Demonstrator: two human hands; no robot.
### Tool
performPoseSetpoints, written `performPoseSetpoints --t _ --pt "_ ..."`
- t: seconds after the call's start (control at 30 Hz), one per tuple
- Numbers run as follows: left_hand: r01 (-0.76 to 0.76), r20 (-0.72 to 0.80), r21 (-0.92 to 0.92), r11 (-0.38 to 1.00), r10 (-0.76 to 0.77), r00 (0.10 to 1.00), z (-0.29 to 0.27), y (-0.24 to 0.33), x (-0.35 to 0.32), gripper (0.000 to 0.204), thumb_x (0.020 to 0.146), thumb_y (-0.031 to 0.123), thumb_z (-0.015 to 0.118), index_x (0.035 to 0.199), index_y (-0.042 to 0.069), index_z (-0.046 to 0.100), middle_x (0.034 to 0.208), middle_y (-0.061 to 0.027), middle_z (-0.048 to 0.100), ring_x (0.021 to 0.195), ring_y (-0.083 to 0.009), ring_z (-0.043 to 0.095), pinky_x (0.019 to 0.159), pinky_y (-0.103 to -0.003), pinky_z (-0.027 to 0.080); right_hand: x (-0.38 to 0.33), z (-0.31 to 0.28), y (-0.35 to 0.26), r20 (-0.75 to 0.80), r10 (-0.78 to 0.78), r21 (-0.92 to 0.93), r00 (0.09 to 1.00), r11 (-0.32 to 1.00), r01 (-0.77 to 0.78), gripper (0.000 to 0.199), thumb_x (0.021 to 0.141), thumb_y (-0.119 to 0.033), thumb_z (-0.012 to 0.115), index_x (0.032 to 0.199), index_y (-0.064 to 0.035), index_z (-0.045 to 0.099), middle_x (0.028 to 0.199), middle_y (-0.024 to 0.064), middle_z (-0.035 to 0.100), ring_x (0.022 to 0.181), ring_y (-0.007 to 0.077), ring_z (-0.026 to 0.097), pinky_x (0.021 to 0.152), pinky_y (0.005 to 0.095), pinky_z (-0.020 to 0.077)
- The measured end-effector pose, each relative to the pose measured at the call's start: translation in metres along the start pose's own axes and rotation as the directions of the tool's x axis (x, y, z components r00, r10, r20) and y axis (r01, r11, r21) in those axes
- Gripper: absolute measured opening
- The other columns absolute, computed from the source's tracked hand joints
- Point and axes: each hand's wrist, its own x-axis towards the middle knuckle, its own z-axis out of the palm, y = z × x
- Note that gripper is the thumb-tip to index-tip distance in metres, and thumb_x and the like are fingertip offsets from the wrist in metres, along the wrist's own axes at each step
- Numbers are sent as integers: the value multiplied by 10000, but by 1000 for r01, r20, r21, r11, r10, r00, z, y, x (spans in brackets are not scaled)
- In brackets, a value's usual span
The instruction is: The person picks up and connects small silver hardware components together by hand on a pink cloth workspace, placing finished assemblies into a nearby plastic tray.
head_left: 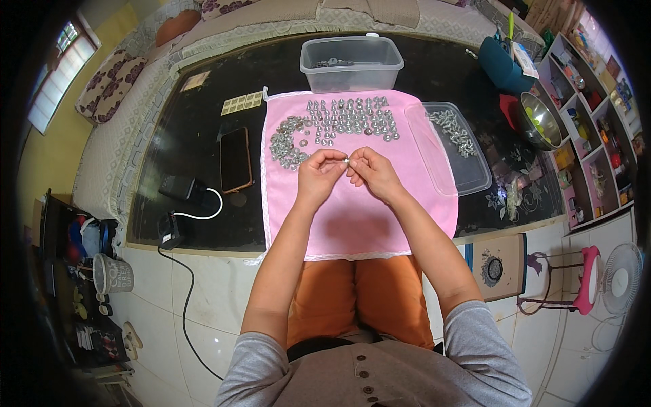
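left hand (321,173) and right hand (374,172) pinch a small metal piece (346,161) above the pink cloth (359,227), apparently for steadiness; loose metal rings (289,142) lie at the cloth's left, cone-shaped pieces (350,117) in rows toward its far edge, seemingly for order

Both arms (280,268) reach forward, and the left hand (319,178) and right hand (377,173) meet with bent fingers (330,155) pinched close.

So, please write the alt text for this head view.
Two hands pinch a small metallic piece over a pink cloth. Beyond stand rows of conical metal parts; round pieces lie left, elongated pieces right in a clear tray.
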Motion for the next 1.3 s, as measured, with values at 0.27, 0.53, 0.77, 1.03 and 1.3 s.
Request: performPoseSetpoints --t 0.27,0.53,0.77,1.03,1.3 --pt "53 3 5 999 -53 999 0 1 0 122 746 -27 564 866 -21 543 784 -66 577 703 -92 550 624 -190 464 0 0 1 -2 7 -11 1000 1000 -7 106 836 -125 474 833 -19 478 673 42 530 571 95 504 504 214 424" --pt "100 15 -34 994 -99 995 0 1 0 121 749 -22 564 868 -22 540 774 -63 577 698 -90 550 621 -192 462 0 0 0 0 11 -5 1000 1000 -11 107 841 -124 464 842 -19 478 678 44 531 575 97 505 505 215 425" --pt "49 -10 10 999 -49 999 2 3 0 134 756 -8 563 885 -33 540 779 -80 582 696 -105 561 629 -203 476 0 -1 1 2 -3 -3 1000 1000 3 116 846 -124 450 840 -11 477 682 47 533 577 100 505 509 218 426" --pt "120 -14 -20 993 -121 993 1 4 -2 143 750 -1 576 885 -47 557 787 -91 589 695 -115 566 640 -206 481 -1 0 0 -4 -3 -8 1000 1000 3 115 844 -114 446 840 -4 477 688 54 537 576 101 505 506 218 426" --pt "-8 -94 35 999 12 996 2 -3 -2 137 746 -25 568 882 -44 563 785 -86 590 696 -124 572 650 -215 479 2 -2 3 -15 5 56 1000 998 -4 123 842 -127 449 832 -9 483 667 50 533 557 102 506 493 215 424"
